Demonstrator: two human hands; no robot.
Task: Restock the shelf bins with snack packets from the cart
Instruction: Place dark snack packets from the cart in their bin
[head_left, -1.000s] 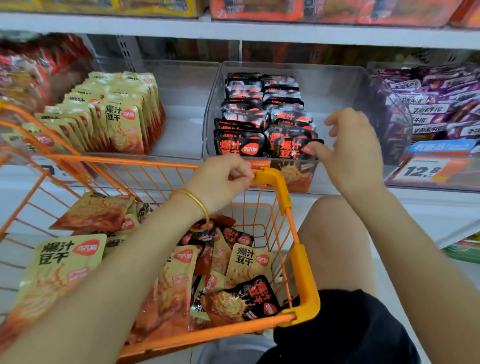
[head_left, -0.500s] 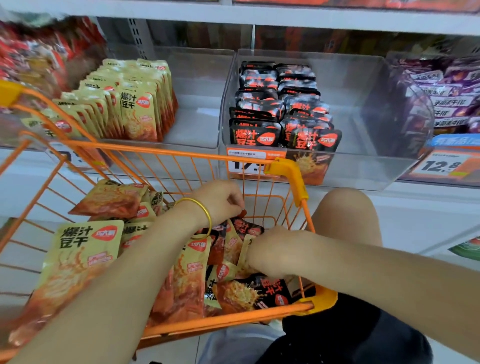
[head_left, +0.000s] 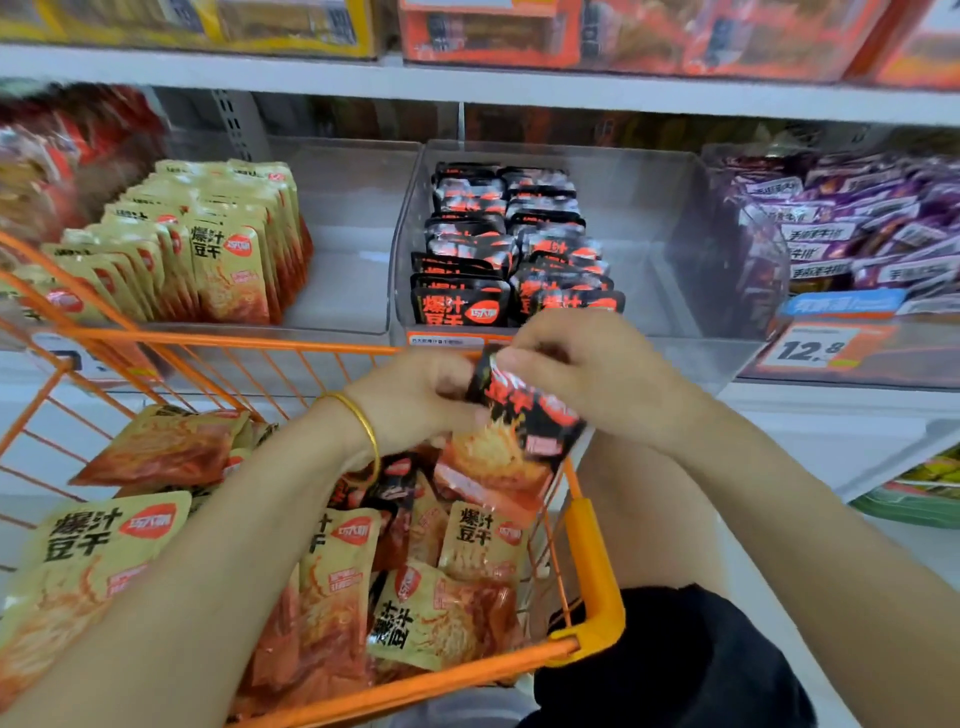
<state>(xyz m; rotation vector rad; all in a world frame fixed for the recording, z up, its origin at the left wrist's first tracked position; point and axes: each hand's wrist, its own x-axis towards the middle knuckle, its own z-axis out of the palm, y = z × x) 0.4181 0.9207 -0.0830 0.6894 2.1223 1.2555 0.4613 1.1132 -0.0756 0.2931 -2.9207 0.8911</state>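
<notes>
My left hand (head_left: 415, 400) and my right hand (head_left: 597, 374) both grip a black snack packet (head_left: 511, 441), held above the far right corner of the orange wire cart (head_left: 592, 566). The cart holds several yellow packets (head_left: 93, 556) and a few black ones. Just behind my hands stands the clear shelf bin (head_left: 675, 260) with two rows of upright black packets (head_left: 462, 306) on its left side. A neighbouring bin (head_left: 353, 260) to the left holds upright yellow packets (head_left: 223, 260).
A bin of purple packets (head_left: 841, 234) stands at the right, with a 12.8 price tag (head_left: 810, 351) below it. Boxed goods line the upper shelf (head_left: 467, 83). My bare knee (head_left: 634, 499) and dark shorts are right of the cart.
My right hand went from the bin down into the cart and came back up with a black packet. My left hand left the cart rim and joined it on the packet.
</notes>
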